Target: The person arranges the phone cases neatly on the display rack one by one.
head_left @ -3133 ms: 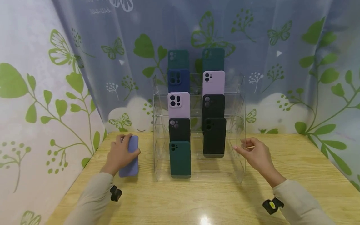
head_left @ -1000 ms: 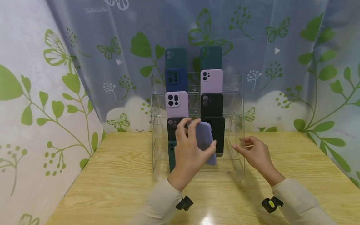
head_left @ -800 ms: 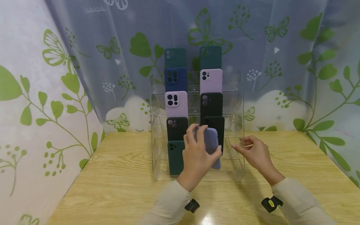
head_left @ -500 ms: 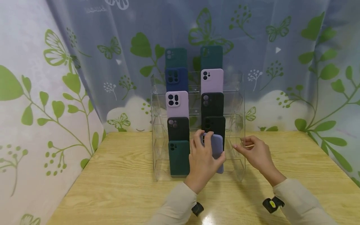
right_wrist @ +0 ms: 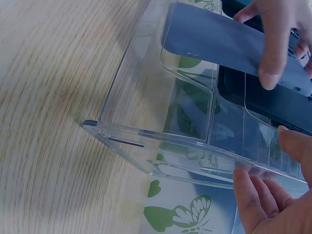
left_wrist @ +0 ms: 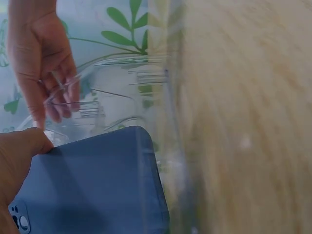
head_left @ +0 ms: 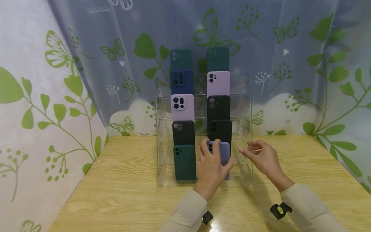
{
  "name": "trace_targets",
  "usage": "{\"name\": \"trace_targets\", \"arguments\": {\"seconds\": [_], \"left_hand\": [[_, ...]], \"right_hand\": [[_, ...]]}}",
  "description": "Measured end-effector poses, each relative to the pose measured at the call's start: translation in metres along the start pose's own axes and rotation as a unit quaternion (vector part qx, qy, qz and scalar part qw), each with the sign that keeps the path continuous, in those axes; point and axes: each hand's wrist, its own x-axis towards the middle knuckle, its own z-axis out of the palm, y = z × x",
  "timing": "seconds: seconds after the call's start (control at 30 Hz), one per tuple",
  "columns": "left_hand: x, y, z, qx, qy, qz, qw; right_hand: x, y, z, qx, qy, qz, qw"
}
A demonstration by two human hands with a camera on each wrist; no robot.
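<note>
My left hand (head_left: 210,164) grips a periwinkle-blue phone case (head_left: 223,152) by its sides, fingers at the upper left, thumb on the right edge. The case stands at the front tier of a clear acrylic display stand (head_left: 243,166), right column, before a black phone case (head_left: 222,130). In the left wrist view the blue case (left_wrist: 97,180) shows its camera cutouts at the lower left. My right hand (head_left: 265,159) pinches the stand's right side panel; the right wrist view shows thumb and fingers on either side of the clear panel (right_wrist: 219,151).
A dark green phone case (head_left: 185,164) stands to the left on the front tier. Higher tiers hold several more cases, including a pink-lilac one (head_left: 182,111) and a navy one (head_left: 182,82). The wooden table (head_left: 124,180) meets a patterned curtain (head_left: 130,106) behind.
My left hand has lifted the blue phone case from the table at the left, carried it right and lowered it to the stand's front right. The right hand stays on the side panel.
</note>
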Motion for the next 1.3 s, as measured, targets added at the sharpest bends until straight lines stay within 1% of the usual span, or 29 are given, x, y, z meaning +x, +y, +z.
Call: {"name": "trace_targets", "arguments": {"seconds": [0.2, 0.4, 0.57, 0.87, 1.13, 1.3], "left_hand": [[-0.007, 0.002, 0.008, 0.026, -0.025, -0.029, 0.9989], [-0.007, 0.008, 0.011, 0.029, -0.024, -0.049, 0.9981], [-0.007, 0.012, 0.013, 0.034, -0.028, -0.054, 0.9976], [-0.009, 0.018, 0.017, 0.012, -0.038, -0.068, 0.9969], [-0.010, 0.016, 0.017, -0.001, -0.029, -0.064, 0.9975], [-0.011, 0.016, 0.019, 0.011, -0.016, -0.055, 0.9983]], "right_hand": [[0.000, 0.001, 0.000, 0.000, -0.001, 0.000, 1.0000], [0.000, 0.002, 0.000, 0.001, 0.000, 0.002, 1.0000], [-0.001, 0.001, 0.000, 0.001, 0.000, 0.001, 1.0000], [0.000, -0.001, 0.000, 0.004, -0.001, 0.001, 1.0000], [0.000, 0.000, 0.000, 0.006, -0.001, -0.003, 1.0000], [-0.001, 0.000, 0.000, 0.006, -0.001, -0.001, 1.0000]]}}
